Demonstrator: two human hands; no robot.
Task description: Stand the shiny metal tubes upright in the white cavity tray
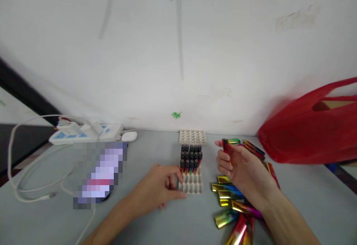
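Note:
A pale tray with rows of small cells lies at the middle of the grey table. Several black-topped tubes stand upright in its far rows, while the near cells hold nothing. At the tray's left edge is my left hand, fingers apart, thumb by the near left corner. My right hand, raised to the right of the tray, holds a dark red tube with a black end upright in its fingers. Beneath and around my right wrist lie shiny multicoloured tubes in a loose pile.
A second pale tray rests against the wall. To the left are a power strip, white cables, a white case and a blurred phone. On the right sits a red bag.

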